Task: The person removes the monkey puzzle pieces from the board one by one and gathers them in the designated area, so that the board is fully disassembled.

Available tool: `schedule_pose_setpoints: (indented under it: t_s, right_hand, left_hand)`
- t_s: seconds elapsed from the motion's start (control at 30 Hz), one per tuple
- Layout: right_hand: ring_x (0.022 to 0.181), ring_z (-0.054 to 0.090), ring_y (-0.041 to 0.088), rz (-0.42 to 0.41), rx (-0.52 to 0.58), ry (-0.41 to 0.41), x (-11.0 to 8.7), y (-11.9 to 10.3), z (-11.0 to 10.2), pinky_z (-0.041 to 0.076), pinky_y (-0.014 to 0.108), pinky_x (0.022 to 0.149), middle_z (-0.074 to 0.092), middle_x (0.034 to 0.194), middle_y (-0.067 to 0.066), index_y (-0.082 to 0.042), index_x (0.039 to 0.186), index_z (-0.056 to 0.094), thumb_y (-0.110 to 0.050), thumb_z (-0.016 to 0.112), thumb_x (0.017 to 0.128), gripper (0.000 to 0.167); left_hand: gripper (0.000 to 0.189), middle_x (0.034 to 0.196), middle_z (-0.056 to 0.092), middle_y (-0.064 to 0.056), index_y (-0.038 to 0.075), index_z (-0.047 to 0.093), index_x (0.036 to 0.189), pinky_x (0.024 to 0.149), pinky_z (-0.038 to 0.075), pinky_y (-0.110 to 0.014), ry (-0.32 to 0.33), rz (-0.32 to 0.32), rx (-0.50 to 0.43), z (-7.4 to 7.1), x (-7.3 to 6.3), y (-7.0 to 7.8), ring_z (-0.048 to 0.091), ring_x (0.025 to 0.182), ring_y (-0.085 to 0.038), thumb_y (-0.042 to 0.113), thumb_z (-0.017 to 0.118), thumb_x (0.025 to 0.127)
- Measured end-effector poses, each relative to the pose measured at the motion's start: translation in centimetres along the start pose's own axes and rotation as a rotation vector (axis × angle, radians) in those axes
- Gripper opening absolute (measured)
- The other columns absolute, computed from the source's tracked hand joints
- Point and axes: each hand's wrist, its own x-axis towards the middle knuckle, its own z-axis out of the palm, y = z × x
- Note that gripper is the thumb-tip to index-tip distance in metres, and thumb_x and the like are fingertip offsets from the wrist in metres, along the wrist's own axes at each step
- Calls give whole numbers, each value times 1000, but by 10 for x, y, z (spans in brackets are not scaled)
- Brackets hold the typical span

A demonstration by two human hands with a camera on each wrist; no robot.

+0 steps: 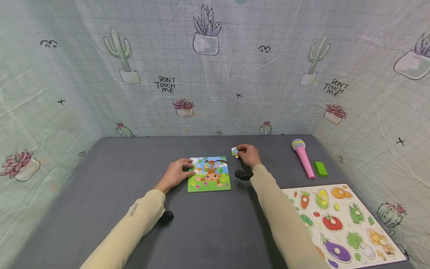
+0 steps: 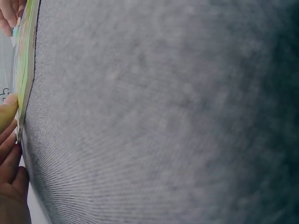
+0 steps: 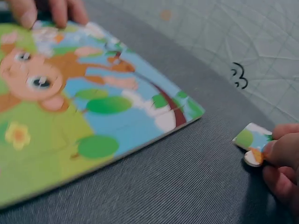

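Note:
A square jigsaw puzzle with a hanging monkey on green and blue lies flat on the grey table. My left hand holds its left edge, thumb on the picture and fingers along the upper left side. In the left wrist view the puzzle shows edge-on. To the right of the board, my right hand pinches a small puzzle piece between thumb and fingers. The right wrist view shows that piece in green, blue, white and orange, apart from the board, with its rounded tab pointing down.
A pink toy microphone and a green block lie at the right back. Nearer, a white vegetable puzzle board lies partly behind the right sleeve. A cactus-print cloth hangs along the table's back and sides.

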Motion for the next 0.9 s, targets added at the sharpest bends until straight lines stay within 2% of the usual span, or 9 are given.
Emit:
schedule_pose_setpoints:
  t_s: [0.2,0.43,0.73,0.9]
  right_hand:
    - [110,58,35,-60,-96,4,0,1,3,52,47,88,61,123,19,-2,125,64,-7,59,97,29]
    - [106,58,34,-79,-109,-14,-1,3,-1,51,47,88,60,120,21,1,125,63,-9,63,95,31]
    - [103,56,31,-83,-137,-126,0,9,-9,49,45,89,58,118,18,0,124,64,-17,69,93,36]
    - [98,57,29,-106,-154,-114,1,12,-7,50,43,86,59,113,17,-1,121,66,-18,69,93,33]
  left_hand:
    - [33,136,57,-14,2,72,114,110,35,-53,-1,-5,7,0,-1,0,47,131,-36,21,76,87]
    - [34,137,57,-13,3,72,115,110,36,-53,-5,-4,6,1,-1,-1,46,131,-36,22,75,88]
    - [33,136,57,-13,2,72,115,110,36,-53,-5,-3,5,2,-2,0,47,131,-36,21,75,88]
    - [33,136,56,-13,2,72,115,110,35,-53,-7,-8,6,2,-2,1,46,131,-36,21,75,88]
